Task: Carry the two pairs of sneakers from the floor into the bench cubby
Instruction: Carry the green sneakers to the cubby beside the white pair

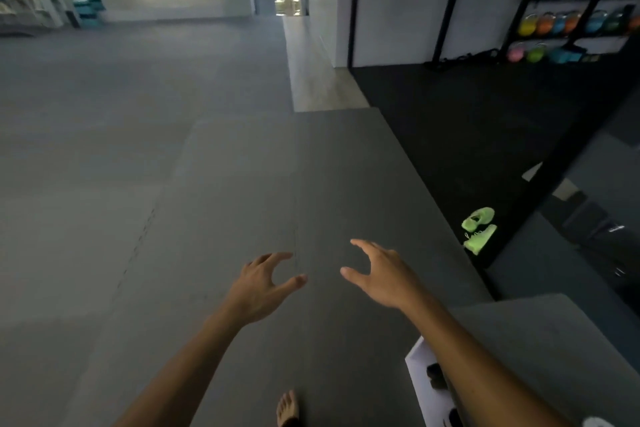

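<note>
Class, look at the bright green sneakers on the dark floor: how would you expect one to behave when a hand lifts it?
The green sneakers look slim and soft-topped, so probably light, and the upper may flex under fingers. Pale laces seem to trail loose and may dangle. One appears tipped sideways, so they probably topple easily. Blur hides finer detail.

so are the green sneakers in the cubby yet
No, out. The green sneakers lie on the dark floor to the right; both hands, left hand and right hand, are empty.

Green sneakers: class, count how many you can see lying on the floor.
2. Both lie side by side on the dark floor at right: one green sneaker farther away, the other nearer. Other shoes may be hidden.
</note>
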Action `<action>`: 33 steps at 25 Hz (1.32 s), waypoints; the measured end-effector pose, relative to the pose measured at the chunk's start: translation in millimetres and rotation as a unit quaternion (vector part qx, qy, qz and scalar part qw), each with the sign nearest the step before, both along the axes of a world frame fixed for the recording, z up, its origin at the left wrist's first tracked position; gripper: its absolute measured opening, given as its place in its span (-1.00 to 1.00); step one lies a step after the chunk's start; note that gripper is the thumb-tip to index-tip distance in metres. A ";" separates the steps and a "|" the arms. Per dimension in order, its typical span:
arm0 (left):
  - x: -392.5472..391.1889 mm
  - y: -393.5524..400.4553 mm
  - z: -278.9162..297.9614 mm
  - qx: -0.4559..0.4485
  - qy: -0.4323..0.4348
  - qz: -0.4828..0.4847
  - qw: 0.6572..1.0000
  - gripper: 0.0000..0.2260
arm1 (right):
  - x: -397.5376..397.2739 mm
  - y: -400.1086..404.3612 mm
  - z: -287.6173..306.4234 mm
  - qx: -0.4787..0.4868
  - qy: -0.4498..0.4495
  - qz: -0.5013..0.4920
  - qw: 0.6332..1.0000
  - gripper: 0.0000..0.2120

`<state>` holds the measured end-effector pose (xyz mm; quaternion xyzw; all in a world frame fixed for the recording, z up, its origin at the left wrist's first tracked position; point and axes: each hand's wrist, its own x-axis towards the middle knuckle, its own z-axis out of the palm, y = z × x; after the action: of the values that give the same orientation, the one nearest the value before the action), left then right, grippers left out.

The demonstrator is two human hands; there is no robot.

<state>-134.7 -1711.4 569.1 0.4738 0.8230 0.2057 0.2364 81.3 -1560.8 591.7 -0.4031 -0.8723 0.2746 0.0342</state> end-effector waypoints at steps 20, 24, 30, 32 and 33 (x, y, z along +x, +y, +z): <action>-37.3 773.4 25.2 0.000 0.001 -0.330 0.944 -0.23 | -18.3 595.6 -5.1 -0.013 0.041 -0.338 0.940 -0.27; 3.2 900.0 14.7 -0.005 -0.005 -0.421 0.907 -0.18 | 7.5 680.1 -6.6 0.010 0.010 -0.431 0.902 -0.31; 85.1 1058.9 -10.1 -0.034 0.011 -0.567 0.823 -0.09 | 32.1 776.7 -21.0 -0.005 0.024 -0.568 0.822 -0.34; 110.8 1098.0 -21.2 -0.046 0.024 -0.592 0.805 -0.07 | 43.2 808.0 -29.3 -0.015 0.015 -0.591 0.806 -0.35; 122.0 1115.1 -25.9 -0.053 0.032 -0.597 0.800 -0.08 | 51.8 823.8 -36.5 -0.021 0.014 -0.597 0.802 -0.35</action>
<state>-12.7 -596.3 543.2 0.8645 0.3934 -0.0356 0.3107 133.1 -737.0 555.2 -0.8407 -0.4530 0.2235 0.1953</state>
